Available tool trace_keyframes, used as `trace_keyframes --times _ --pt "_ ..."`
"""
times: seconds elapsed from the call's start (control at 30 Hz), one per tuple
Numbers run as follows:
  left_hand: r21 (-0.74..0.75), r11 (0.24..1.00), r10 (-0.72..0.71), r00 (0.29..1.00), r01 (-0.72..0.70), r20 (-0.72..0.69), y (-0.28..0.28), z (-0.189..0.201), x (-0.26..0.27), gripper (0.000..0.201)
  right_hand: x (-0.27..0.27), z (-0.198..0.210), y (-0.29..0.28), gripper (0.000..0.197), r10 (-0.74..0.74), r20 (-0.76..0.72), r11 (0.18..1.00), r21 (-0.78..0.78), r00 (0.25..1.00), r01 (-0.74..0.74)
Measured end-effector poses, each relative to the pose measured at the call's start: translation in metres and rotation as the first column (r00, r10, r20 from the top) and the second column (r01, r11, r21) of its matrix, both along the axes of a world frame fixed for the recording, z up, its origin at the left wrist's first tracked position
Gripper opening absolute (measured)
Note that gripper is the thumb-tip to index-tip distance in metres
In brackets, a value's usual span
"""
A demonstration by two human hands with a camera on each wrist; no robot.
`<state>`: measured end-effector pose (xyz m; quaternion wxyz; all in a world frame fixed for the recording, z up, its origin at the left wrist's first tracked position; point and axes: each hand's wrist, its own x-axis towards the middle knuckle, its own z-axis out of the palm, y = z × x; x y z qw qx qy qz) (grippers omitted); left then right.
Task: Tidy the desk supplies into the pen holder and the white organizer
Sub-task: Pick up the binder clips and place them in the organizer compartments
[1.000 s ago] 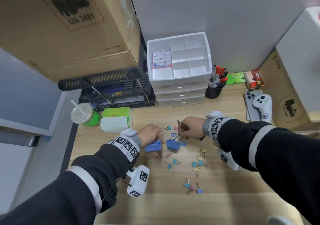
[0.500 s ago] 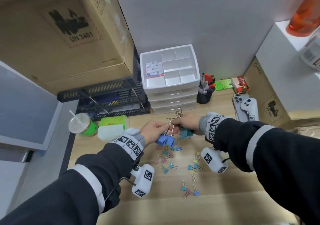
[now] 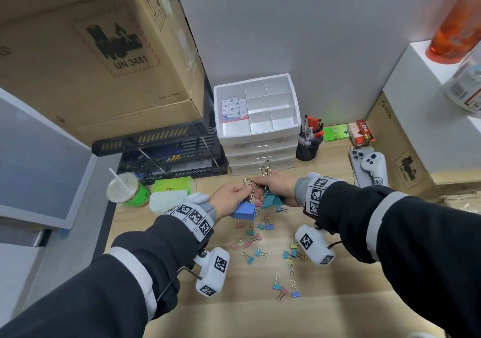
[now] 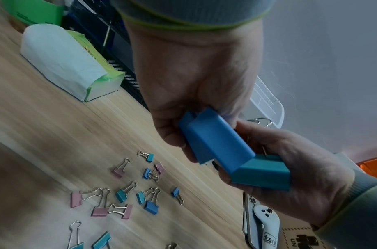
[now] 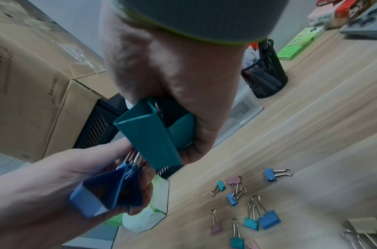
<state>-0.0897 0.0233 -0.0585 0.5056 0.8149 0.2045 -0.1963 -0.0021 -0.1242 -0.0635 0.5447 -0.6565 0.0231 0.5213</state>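
My left hand [image 3: 230, 194] grips large blue binder clips [image 3: 244, 211] by their wire handles, above the desk. The same blue clips [image 4: 215, 139] fill the left wrist view. Touching it on the right, my right hand [image 3: 276, 186] holds large teal binder clips [image 3: 270, 201], seen close as teal clips [image 5: 155, 134] in the right wrist view. Several small coloured binder clips [image 3: 260, 246] lie scattered on the wooden desk [image 3: 351, 285] under and in front of both hands. The white organizer [image 3: 257, 108] with an open divided top stands at the back. Beside it is the black mesh pen holder [image 3: 307, 150] with markers.
A phone and white controller [image 3: 369, 168] lie at the right. Black stacked trays [image 3: 166, 152], a tissue pack [image 3: 169, 194] and a lidded drink cup [image 3: 125, 189] stand at the left. Cardboard boxes [image 3: 91, 51] loom over the back left. Green notes and a red pack [image 3: 348, 132] sit behind the holder.
Both hands rose from the desk with the large clips and came together. The head view tilted up, showing more of the wall and right shelf.
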Motion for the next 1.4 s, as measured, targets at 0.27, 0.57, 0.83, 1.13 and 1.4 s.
trace_keyframes --times 0.27,0.57,0.83,1.13,1.4 --pt "0.131 0.991 -0.013 0.979 -0.015 0.205 0.007 0.041 0.041 0.041 0.034 0.050 -0.020 0.032 0.094 0.383 0.974 -0.227 0.919 -0.006" --pt "0.258 0.965 -0.081 0.901 -0.036 0.426 0.008 0.116 0.137 0.033 0.122 0.123 -0.032 0.048 0.345 0.735 0.903 -0.429 0.583 0.006" --pt "0.298 0.951 -0.056 0.901 -0.083 0.429 0.017 0.131 0.205 0.029 0.197 0.139 -0.012 0.063 0.429 0.763 0.872 -0.490 0.484 0.000" --pt "0.349 0.936 -0.177 0.908 0.037 0.380 0.032 0.112 0.231 0.024 0.224 0.121 0.007 0.052 0.526 0.738 0.840 -0.529 0.423 -0.121" --pt "0.406 0.901 -0.323 0.862 0.153 0.391 0.045 0.109 0.237 0.019 0.228 0.114 0.002 0.045 0.670 0.742 0.736 -0.658 0.031 -0.157"
